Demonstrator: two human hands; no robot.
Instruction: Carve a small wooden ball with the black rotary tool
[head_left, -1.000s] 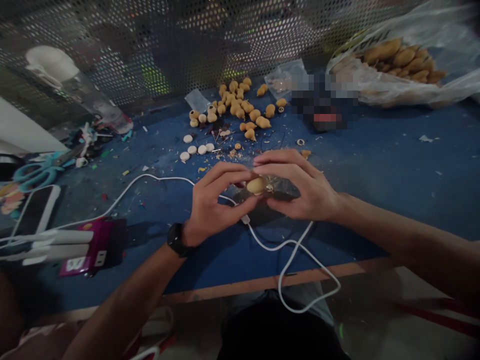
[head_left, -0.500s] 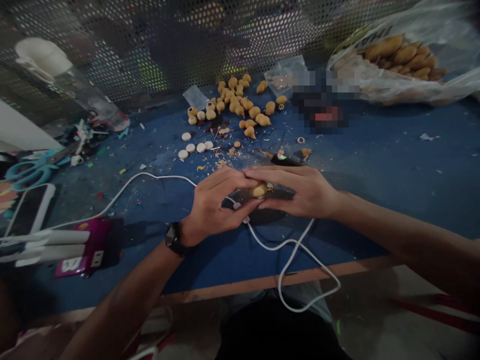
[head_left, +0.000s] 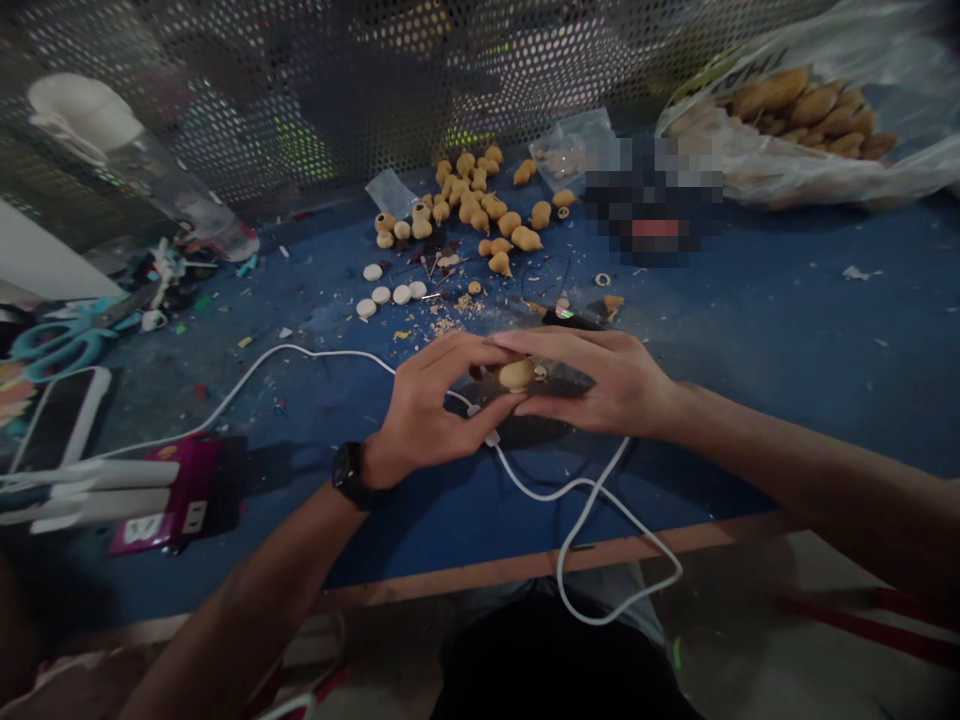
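A small tan gourd is held upright-side unclear between the fingertips of both hands, above the blue table. My left hand grips it from the left with thumb below and fingers above. From the right, my right hand closes on it the same way. A small pale ring-like piece shows just right of the gourd, partly in shadow. Behind my right hand lies a black tool, half covered. A white cable runs beneath my hands and loops over the table edge.
Beyond my hands lies a heap of small gourds, with white discs and shavings nearer. A plastic bag of gourds sits far right. At left are scissors, a phone, a magenta box and a bottle.
The gourd shows slightly more between my fingers and seems turned a little. Both hands have shifted only slightly, keeping their grip.
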